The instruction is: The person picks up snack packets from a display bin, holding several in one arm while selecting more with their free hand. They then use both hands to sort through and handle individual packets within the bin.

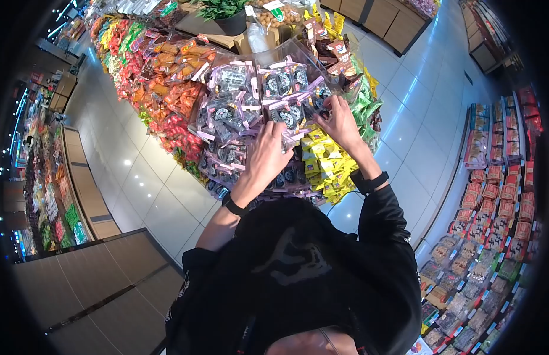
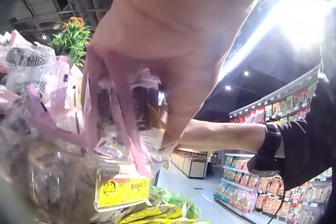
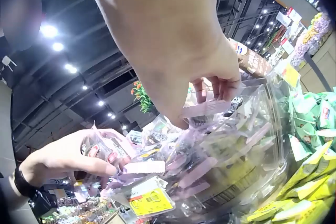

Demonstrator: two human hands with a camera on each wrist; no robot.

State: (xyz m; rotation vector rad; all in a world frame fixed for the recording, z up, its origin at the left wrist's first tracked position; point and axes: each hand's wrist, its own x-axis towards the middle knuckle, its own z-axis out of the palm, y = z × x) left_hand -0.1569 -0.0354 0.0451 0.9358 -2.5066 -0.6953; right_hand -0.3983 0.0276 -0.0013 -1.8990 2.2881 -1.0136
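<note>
Clear packets with pink-purple edges [image 1: 286, 80] and dark contents fill a transparent bin on a heaped display. My left hand [image 1: 266, 151] grips one such packet [image 2: 131, 108] at the bin's near side, its thumb and fingers curled round the wrapper. To the right, my right hand [image 1: 342, 125] reaches down into the same bin. Between its thumb and fingers it pinches another packet by the pink edge [image 3: 207, 109]. A yellow price tag [image 3: 152, 203] hangs on the bin's front, just below the left hand.
Yellow packets [image 1: 327, 160] lie right of the bin, green ones [image 1: 366, 106] beyond them. Orange and red packets [image 1: 174, 89] are heaped to the left. A potted plant [image 1: 230, 18] stands behind. Stocked shelves [image 1: 493, 195] line the right side, across a tiled aisle [image 1: 404, 112].
</note>
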